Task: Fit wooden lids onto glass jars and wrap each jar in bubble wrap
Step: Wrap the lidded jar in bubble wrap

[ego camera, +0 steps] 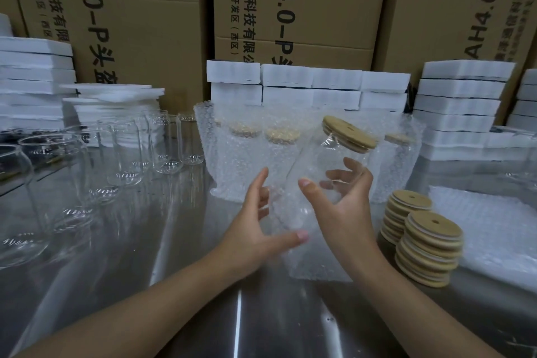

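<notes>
A glass jar [322, 160] with a wooden lid [350, 134] tilts to the right above the steel table, and a bubble wrap sheet [290, 212] curls around its lower part. My right hand [340, 203] grips the jar, fingers curled round its far side and thumb in front. My left hand [258, 227] holds the wrapped bottom end between thumb and fingers. Several wrapped, lidded jars [261, 154] stand just behind. Two stacks of wooden lids [427, 244] sit at the right. Bare glass jars [130, 154] stand in rows at the left.
A pile of bubble wrap sheets [491, 227] lies at the right. White foam blocks [459, 99] are stacked along the back and at the left [32, 78], in front of tall cardboard boxes [139, 17]. The steel table [180, 241] shows bare metal in front.
</notes>
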Tool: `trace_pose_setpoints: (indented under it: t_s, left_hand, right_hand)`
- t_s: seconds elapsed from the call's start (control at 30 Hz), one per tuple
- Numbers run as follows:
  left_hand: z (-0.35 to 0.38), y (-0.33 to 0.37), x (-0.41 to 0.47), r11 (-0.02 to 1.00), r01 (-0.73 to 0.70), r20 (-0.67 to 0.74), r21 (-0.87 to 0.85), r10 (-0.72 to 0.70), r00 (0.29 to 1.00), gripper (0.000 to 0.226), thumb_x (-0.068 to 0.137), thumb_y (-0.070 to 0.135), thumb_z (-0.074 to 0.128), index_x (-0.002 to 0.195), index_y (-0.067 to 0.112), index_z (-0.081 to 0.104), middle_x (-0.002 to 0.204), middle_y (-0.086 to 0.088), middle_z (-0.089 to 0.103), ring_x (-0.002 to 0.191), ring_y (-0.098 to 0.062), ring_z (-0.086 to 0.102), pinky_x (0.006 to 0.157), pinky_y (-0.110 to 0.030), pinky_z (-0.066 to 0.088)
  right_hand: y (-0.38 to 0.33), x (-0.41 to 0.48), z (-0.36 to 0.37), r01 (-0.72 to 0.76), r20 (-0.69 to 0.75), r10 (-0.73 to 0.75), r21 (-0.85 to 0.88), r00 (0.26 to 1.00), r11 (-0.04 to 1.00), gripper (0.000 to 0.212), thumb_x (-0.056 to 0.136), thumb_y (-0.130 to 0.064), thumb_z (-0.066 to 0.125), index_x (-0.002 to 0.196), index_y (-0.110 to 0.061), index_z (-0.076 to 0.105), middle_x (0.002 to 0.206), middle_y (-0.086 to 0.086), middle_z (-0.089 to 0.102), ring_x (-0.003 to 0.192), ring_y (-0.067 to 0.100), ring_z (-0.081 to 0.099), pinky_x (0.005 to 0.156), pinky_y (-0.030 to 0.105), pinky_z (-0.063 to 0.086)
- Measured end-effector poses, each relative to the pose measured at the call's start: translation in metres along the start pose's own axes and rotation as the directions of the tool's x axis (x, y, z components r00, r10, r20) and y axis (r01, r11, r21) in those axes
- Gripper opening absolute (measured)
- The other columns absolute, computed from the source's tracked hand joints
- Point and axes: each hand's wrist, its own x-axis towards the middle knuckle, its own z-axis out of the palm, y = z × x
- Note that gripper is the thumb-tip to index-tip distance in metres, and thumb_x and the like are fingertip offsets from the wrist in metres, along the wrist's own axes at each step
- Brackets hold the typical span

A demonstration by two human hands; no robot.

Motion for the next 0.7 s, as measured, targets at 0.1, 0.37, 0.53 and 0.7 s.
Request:
trace_pose_setpoints:
  t_s: [0.1,0.37,0.53,0.7]
  left_hand:
    - [0.013,-0.007,0.0,0.999,0.019,-0.008,0.027,-0.018,1.0,0.116,0.045,0.061,0.086,0.133,0.064,0.01,0.135,0.03,0.042,0.125,0.019,0.038,0.101,-0.01,0.037]
    - [0.008,-0.001,0.003,0.992,-0.112,-0.255,-0.055,0.094,0.962,0.094,0.045,0.048,0.086,0.126,0.044,0.038,0.119,0.004,0.061,0.114,-0.001,0.058,0.087,-0.012,0.047]
    - [0.0,0.015,0.006,0.947,-0.234,-0.38,-0.221,0.137,0.915,0.098,0.053,0.038,0.08,0.139,0.023,0.035,0.118,-0.007,0.063,0.11,-0.013,0.064,0.092,-0.027,0.05]
    - [-0.003,0.022,0.003,0.916,-0.201,-0.367,-0.347,0.064,0.928,0.088,0.058,0.047,0.078,0.134,0.041,0.034,0.12,-0.002,0.066,0.113,-0.018,0.065,0.091,-0.034,0.055]
  right_hand:
    - [-0.001,-0.002,0.001,-0.01,0.086,0.006,0.046,0.996,0.999,0.08,0.066,-0.062,0.066,0.132,-0.035,0.028,0.116,-0.02,0.046,0.096,-0.022,0.048,0.065,-0.003,0.039]
    - [-0.003,-0.008,0.003,0.069,0.312,-0.047,-0.059,0.949,0.996,0.064,0.073,-0.074,0.055,0.129,-0.057,0.029,0.133,-0.033,0.034,0.12,-0.019,0.035,0.09,0.004,0.035]
    - [0.002,-0.013,0.001,0.014,0.434,0.024,-0.085,0.901,0.996,0.106,0.051,-0.078,0.066,0.136,-0.064,0.004,0.136,-0.039,0.021,0.127,-0.021,0.021,0.093,0.007,0.024]
    - [0.013,-0.018,0.009,-0.011,0.507,0.084,-0.146,0.858,0.989,0.116,0.048,-0.058,0.086,0.123,-0.077,-0.001,0.111,-0.054,0.04,0.107,-0.025,0.045,0.093,0.012,0.045]
